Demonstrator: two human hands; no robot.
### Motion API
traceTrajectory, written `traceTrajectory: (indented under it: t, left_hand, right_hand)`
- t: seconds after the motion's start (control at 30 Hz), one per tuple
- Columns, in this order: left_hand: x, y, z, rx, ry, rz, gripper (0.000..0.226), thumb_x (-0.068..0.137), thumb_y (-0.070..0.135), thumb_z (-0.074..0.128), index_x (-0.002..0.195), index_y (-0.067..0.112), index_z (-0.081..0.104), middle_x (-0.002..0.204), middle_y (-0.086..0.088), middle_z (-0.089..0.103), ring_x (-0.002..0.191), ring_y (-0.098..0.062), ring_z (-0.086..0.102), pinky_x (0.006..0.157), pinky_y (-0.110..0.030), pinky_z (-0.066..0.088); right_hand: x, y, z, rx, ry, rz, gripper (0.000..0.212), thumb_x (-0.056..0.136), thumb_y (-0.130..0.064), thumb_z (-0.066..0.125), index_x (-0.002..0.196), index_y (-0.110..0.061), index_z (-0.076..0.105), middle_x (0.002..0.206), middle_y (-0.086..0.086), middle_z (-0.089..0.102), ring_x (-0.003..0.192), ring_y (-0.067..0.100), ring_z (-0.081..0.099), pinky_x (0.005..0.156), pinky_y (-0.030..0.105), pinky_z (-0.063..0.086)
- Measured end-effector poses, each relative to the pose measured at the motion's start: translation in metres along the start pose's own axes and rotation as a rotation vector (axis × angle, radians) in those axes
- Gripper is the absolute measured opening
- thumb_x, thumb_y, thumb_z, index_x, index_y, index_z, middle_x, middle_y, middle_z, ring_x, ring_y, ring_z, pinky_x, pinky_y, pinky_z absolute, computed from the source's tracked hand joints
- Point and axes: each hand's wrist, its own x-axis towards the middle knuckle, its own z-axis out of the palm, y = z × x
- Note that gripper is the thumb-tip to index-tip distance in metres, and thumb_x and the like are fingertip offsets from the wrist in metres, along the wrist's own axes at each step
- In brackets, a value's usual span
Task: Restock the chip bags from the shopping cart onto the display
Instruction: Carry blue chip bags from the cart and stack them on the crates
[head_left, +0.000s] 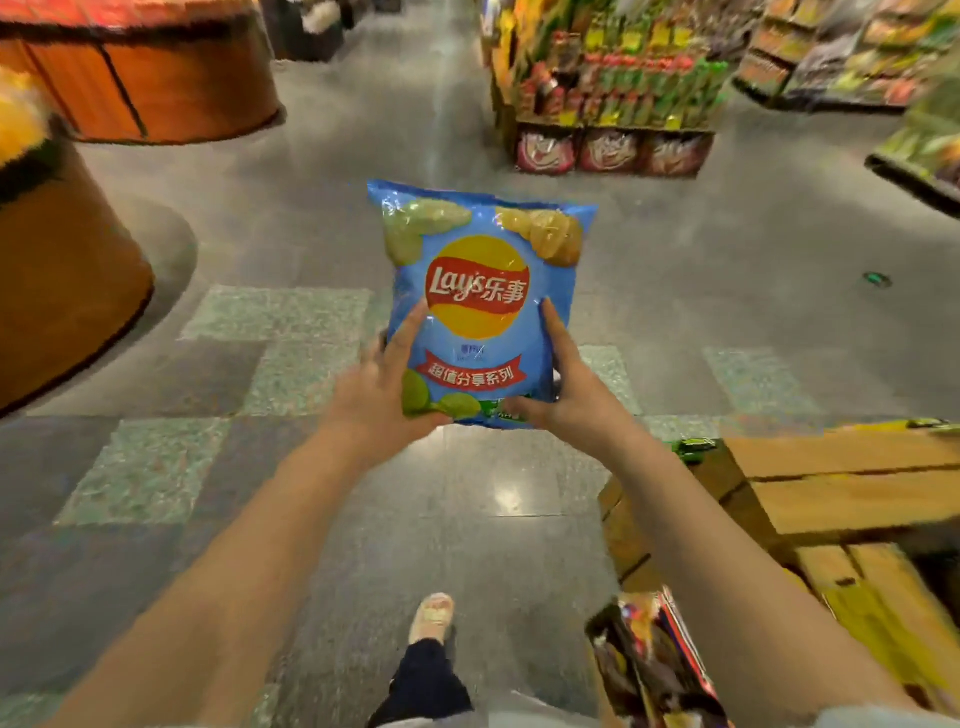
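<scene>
Carrying step: our left hand (382, 387) and right hand (563, 387) each keep a grip on the blue chip bag (480, 296), held upright over the floor (322, 218). Next we need a free slot, perhaps on that blurred far shelving (613, 88).

The chip bag (480, 306) sits between the left hand (382, 395) and right hand (563, 387). Round stands (67, 291) lie left of the left hand; wooden crates (841, 488) right of the right hand; stocked shelves (613, 88) beyond both.
</scene>
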Motion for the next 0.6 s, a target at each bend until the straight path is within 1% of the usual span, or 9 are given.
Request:
traceTrajectory:
  t: [0.1,0.17,0.23,0.3,0.33,0.4,0.47,0.53,0.6]
  left_hand:
    - [0.074,-0.007,0.017,-0.037,-0.072,0.110,0.106,0.059,0.070,0.067,0.134,0.059,-0.007,0.145,-0.015,0.033,0.117,-0.042,0.050,0.089,-0.053,0.048]
    - [0.123,-0.010,0.025,-0.036,-0.097,0.173,0.107,0.068,0.051,0.078,0.137,0.061,-0.004,0.145,-0.011,0.034,0.117,-0.037,0.051,0.087,-0.046,0.047]
    - [0.168,-0.010,0.031,-0.037,-0.135,0.240,0.107,0.071,0.042,0.079,0.136,0.059,-0.003,0.144,-0.010,0.034,0.114,-0.034,0.052,0.084,-0.043,0.048]
    - [0.211,-0.010,0.041,-0.046,-0.163,0.318,0.109,0.070,0.038,0.081,0.136,0.056,-0.005,0.142,-0.011,0.035,0.110,-0.035,0.054,0.081,-0.044,0.049]
    - [0.233,-0.010,0.048,-0.055,-0.182,0.352,0.110,0.070,0.036,0.081,0.134,0.055,-0.006,0.141,-0.012,0.036,0.108,-0.036,0.054,0.080,-0.045,0.049]
    - [0.270,-0.009,0.065,-0.090,-0.225,0.391,0.111,0.070,0.034,0.082,0.133,0.056,-0.007,0.137,-0.014,0.037,0.105,-0.038,0.055,0.079,-0.047,0.049]
    - [0.298,-0.004,0.083,-0.112,-0.273,0.410,0.113,0.070,0.035,0.082,0.130,0.061,-0.010,0.135,-0.013,0.038,0.103,-0.038,0.056,0.080,-0.047,0.049]
    - [0.323,0.000,0.105,-0.121,-0.326,0.421,0.113,0.070,0.038,0.081,0.132,0.063,-0.010,0.136,-0.010,0.038,0.105,-0.036,0.055,0.081,-0.048,0.049]
    - [0.354,0.005,0.130,-0.135,-0.364,0.452,0.112,0.070,0.039,0.081,0.135,0.061,-0.007,0.134,-0.008,0.038,0.105,-0.035,0.055,0.081,-0.047,0.050]
  right_hand:
    - [0.041,0.009,-0.026,0.000,0.125,0.032,0.105,0.082,-0.010,0.073,0.147,-0.051,0.001,0.136,-0.018,0.032,0.118,0.010,0.051,0.081,0.019,0.053]
    - [0.067,0.008,-0.041,0.020,0.197,0.073,0.104,0.083,-0.009,0.072,0.147,-0.049,0.001,0.135,-0.020,0.030,0.116,0.007,0.049,0.076,0.014,0.051]
    - [0.090,0.007,-0.058,0.036,0.268,0.121,0.103,0.083,-0.010,0.072,0.146,-0.051,0.001,0.133,-0.028,0.031,0.114,0.008,0.051,0.078,0.017,0.051]
    - [0.111,0.006,-0.075,0.034,0.344,0.146,0.102,0.084,-0.011,0.072,0.145,-0.053,0.001,0.118,-0.041,0.029,0.109,0.006,0.054,0.083,0.023,0.052]
    - [0.122,0.008,-0.084,0.029,0.381,0.155,0.102,0.084,-0.012,0.071,0.145,-0.052,0.000,0.117,-0.042,0.028,0.107,0.004,0.054,0.086,0.026,0.052]
    - [0.141,0.014,-0.099,0.016,0.434,0.191,0.103,0.084,-0.014,0.072,0.144,-0.053,-0.002,0.134,-0.030,0.033,0.111,0.005,0.053,0.091,0.030,0.051]
    - [0.156,0.024,-0.113,-0.010,0.478,0.235,0.105,0.083,-0.016,0.073,0.142,-0.057,-0.003,0.151,-0.016,0.026,0.121,0.011,0.051,0.095,0.036,0.051]
    - [0.170,0.040,-0.130,-0.023,0.515,0.266,0.106,0.082,-0.018,0.074,0.141,-0.059,-0.004,0.153,-0.019,0.023,0.126,0.014,0.049,0.098,0.043,0.050]
    - [0.186,0.055,-0.152,-0.017,0.546,0.279,0.106,0.082,-0.016,0.074,0.143,-0.055,-0.004,0.142,-0.034,0.024,0.126,0.010,0.048,0.099,0.039,0.049]
